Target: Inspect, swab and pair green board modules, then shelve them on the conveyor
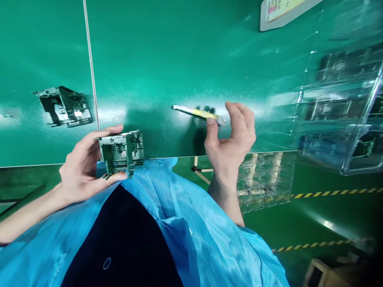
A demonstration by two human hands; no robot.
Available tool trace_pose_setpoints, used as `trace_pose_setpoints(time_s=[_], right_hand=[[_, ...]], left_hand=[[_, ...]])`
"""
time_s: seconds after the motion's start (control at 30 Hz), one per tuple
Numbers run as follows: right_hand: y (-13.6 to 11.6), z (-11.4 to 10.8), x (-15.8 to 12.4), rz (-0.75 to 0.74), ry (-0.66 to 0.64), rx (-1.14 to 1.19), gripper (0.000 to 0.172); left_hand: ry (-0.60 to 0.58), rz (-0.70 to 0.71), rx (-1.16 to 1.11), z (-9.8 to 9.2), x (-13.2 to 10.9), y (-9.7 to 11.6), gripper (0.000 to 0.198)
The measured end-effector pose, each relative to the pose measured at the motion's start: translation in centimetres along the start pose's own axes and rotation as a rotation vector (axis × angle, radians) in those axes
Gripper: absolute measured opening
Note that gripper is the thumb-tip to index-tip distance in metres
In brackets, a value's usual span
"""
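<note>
My left hand [82,167] grips a small grey-green metal and plastic assembly [121,151] between thumb and fingers, held just over the near edge of the green table [167,67]. My right hand [233,137] hovers over the table with curled fingers, its fingertips touching the end of a yellow and white pen-like tool [197,113] that lies on the surface. A second, similar dark assembly [64,105] rests on the table at the far left.
Clear plastic trays [344,103] holding dark parts are stacked at the right. A card with printed text [281,12] lies at the top right. My blue smock [185,223] fills the foreground. Green floor with yellow-black tape [329,194] lies below right.
</note>
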State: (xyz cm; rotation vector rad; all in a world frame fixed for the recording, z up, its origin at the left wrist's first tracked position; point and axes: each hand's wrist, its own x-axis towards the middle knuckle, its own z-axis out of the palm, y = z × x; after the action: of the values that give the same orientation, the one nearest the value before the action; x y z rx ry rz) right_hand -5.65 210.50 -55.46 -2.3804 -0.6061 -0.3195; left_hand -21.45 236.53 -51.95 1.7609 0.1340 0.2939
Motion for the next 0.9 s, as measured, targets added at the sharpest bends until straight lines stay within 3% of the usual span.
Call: trace_pose_setpoints(time_s=[0.07,0.23,0.3,0.5,0.63,0.77,0.83,0.9], right_hand=[[-1.5,-0.5,-0.2,-0.019,-0.035,0.166,0.042],[-6.5,-0.6,-0.8,-0.129,-0.598,0.76,0.091],[-7.8,-0.1,-0.8,-0.15,-0.678,0.791,0.098],[-9.6,0.9,-0.3,-0.136,-0.638,0.634,0.066],[-9.3,1.7,0.3,-0.171,-0.541,0.546,0.056],[-8.6,3.7,1.9,-0.175,-0.451,0.431,0.051],[-8.5,5.1,3.1,-0.162,-0.477,0.426,0.053],[-8.9,6.7,4.2,-0.16,-0.52,0.452,0.055]], left_hand=[[-0.004,0.009,-0.011,0.0,0.1,-0.2,0.077],[-0.056,-0.031,0.038,0.2,0.0,-0.4,0.077],[-0.062,-0.031,0.056,0.3,0.0,-0.7,0.078],[-0.09,0.038,0.062,0.7,-0.1,-1.4,0.077],[-0.069,0.08,0.306,0.2,-1.1,-0.9,0.084],[0.22,0.419,0.587,-3.7,-2.0,-1.3,0.068],[0.35,0.43,0.609,-6.6,-1.5,-2.3,0.064],[0.342,0.299,0.529,-9.1,-0.3,-3.6,0.075]])
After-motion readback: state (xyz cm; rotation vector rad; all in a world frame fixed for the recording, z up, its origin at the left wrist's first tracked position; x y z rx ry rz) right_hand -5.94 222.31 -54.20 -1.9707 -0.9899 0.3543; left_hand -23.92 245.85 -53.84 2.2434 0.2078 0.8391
